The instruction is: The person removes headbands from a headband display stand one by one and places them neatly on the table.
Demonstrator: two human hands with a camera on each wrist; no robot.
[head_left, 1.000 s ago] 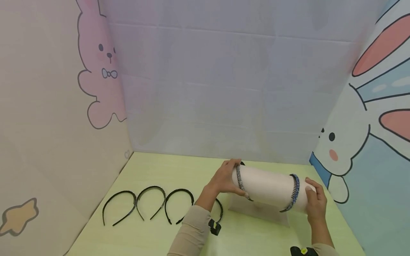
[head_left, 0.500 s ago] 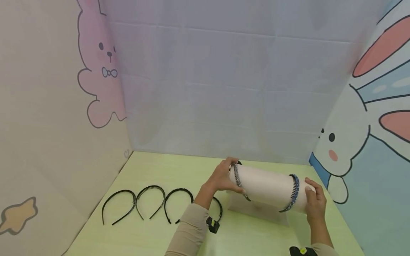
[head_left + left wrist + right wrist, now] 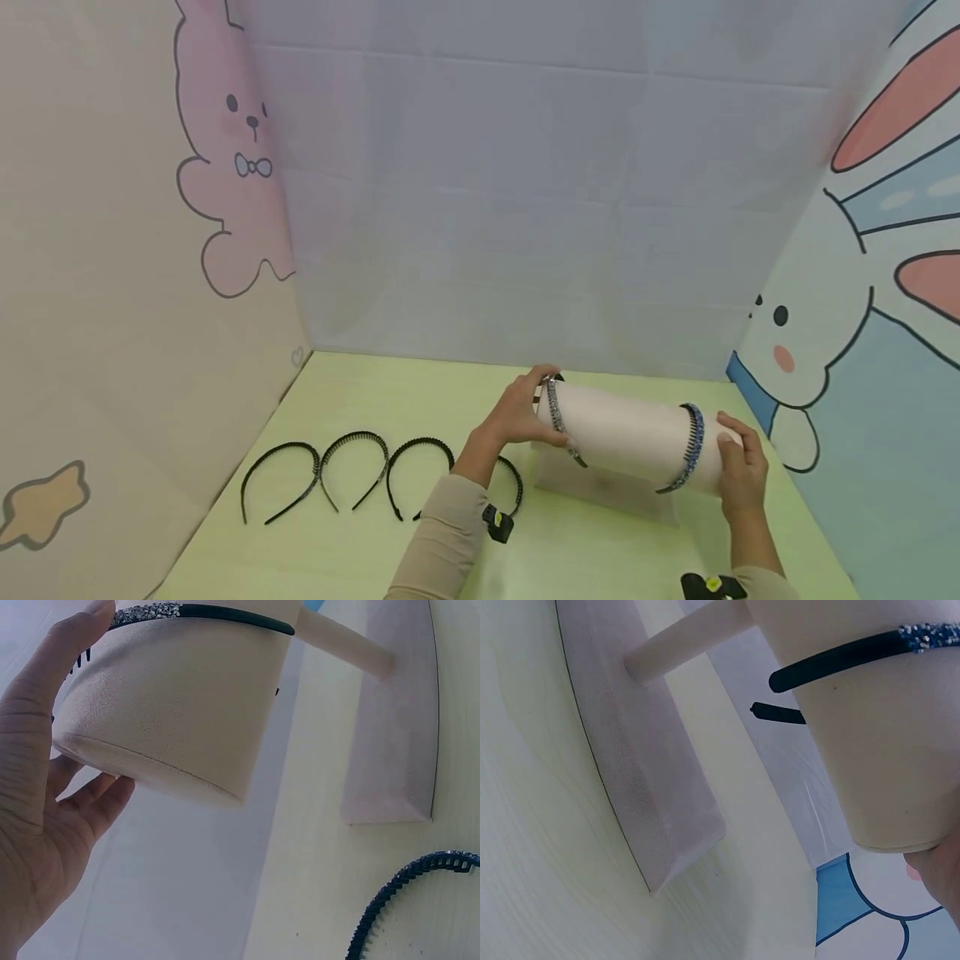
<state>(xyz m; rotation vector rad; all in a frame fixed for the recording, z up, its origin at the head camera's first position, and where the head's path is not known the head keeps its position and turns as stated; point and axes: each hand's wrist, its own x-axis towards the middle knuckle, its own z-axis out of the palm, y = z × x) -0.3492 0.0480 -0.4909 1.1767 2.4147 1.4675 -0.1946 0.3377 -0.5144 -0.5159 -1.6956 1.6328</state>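
Note:
In the head view, a pale padded headband display stand carries a silver glittery headband near its left end and a blue glittery headband towards its right. My left hand holds the silver headband, thumb on the near side and fingers reaching over the far side. The left wrist view shows my thumb on that headband and other fingertips by the roll's end. My right hand grips the roll's right end, thumb in front; only a sliver of it shows in the right wrist view.
The stand's flat base rests on the light green table. A row of black headbands lies on the left, the rightmost one partly behind my left sleeve. A pale wall rises behind the table.
My left hand and the silver headband have shifted slightly left towards the roll's end. My right hand stays on the other end, and the blue headband keeps its place.

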